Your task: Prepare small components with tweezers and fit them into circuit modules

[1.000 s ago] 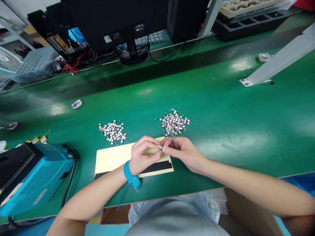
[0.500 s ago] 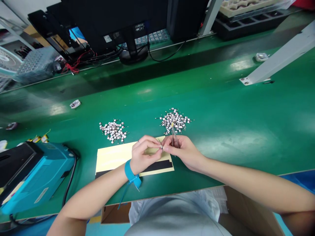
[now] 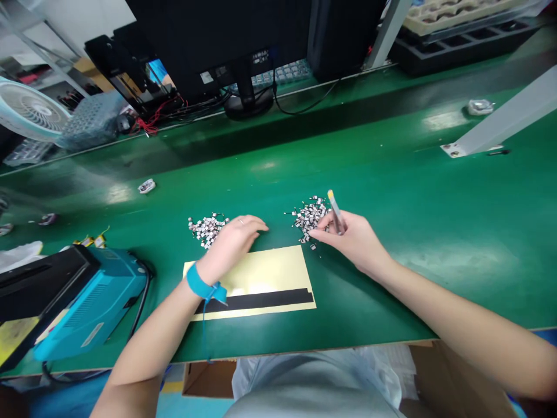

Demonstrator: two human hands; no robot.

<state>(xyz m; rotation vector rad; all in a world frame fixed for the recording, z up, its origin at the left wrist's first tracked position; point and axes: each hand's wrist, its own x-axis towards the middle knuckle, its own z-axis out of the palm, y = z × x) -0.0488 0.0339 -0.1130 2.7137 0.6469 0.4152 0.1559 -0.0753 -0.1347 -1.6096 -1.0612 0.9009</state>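
My right hand (image 3: 348, 232) grips a pair of tweezers (image 3: 335, 212) with a yellow end pointing up. Its fingertips are at the edge of the right pile of small silvery components (image 3: 307, 220) with dark leads. Palm down, my left hand (image 3: 235, 241) hovers between the left pile of similar components (image 3: 206, 229) and a pale yellow sheet (image 3: 270, 270); its fingers are stretched out, with nothing visible in them. A blue wrist strap (image 3: 200, 283) circles my left wrist. The sheet carries a black strip (image 3: 270, 301) along its near side.
On the left stands a blue-and-black device (image 3: 100, 302) with a black cable. A monitor (image 3: 226, 46) and a fan (image 3: 35, 110) are at the back. A grey metal post (image 3: 505, 116) meets the green bench (image 3: 413, 191) at the right.
My hands have parted from over the sheet, where their fingertips met at a small component. The left moved left to the left pile and opened; the right moved to the right pile with the tweezers.
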